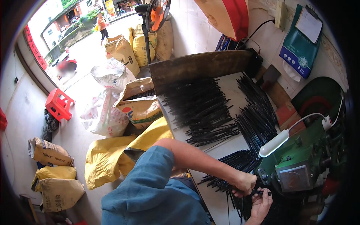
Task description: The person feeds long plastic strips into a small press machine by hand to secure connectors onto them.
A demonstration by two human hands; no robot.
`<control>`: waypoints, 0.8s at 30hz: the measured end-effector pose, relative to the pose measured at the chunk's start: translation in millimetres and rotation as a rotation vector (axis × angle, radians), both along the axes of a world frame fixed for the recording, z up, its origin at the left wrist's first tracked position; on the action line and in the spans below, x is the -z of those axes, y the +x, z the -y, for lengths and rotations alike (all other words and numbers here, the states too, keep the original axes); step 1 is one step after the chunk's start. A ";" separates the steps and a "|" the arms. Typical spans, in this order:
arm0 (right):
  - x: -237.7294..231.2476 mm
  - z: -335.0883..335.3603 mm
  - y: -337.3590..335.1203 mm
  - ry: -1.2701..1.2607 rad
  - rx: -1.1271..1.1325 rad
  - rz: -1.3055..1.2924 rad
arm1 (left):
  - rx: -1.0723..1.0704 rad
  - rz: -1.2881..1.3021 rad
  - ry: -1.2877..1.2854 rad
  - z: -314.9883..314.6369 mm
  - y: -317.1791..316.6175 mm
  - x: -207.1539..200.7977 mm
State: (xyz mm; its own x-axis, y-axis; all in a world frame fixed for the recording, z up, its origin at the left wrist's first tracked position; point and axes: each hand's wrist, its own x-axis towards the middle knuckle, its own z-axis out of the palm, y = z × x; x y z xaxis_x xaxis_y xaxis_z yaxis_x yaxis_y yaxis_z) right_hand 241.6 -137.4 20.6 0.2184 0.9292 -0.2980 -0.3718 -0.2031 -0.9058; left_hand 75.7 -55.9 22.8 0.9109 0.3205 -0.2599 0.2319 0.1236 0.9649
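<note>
At the front of a green machine point(296, 168), my left hand point(244, 183) reaches in from the left with its fingers curled closed. What they hold, if anything, is hidden beneath the hand. Just below it, my right hand point(261, 204) has its fingers bent in a pinch around a small black piece point(258, 192), perhaps the end of a rod. Thin black rods point(240, 160) lie heaped right behind my left hand. More rods point(255, 120) run in a long pile beside the machine, and a broad layer of them point(198, 108) covers the far left of the white table point(221, 146).
A white lamp point(274, 143) juts over the rods from the machine. A brown board point(202, 69) borders the table's far side. Left of the table stand an open sack point(140, 108), yellow cloth point(108, 157) and a red stool point(59, 103). A fan point(157, 17) stands behind.
</note>
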 end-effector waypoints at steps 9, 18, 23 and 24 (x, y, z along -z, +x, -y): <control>23.7 -14.5 34.5 0.111 0.255 -0.111 | -0.605 0.451 1.151 13.7 18.7 1.0; 36.9 -19.3 46.6 0.159 0.295 -0.257 | -0.608 0.223 -0.620 -12.1 22.2 18.2; 25.1 -19.0 36.1 0.148 0.353 -0.320 | -0.688 0.246 -0.690 -25.7 34.2 11.9; 26.8 -22.7 31.9 0.123 0.402 -0.323 | -0.715 0.225 -0.690 -25.5 32.5 4.3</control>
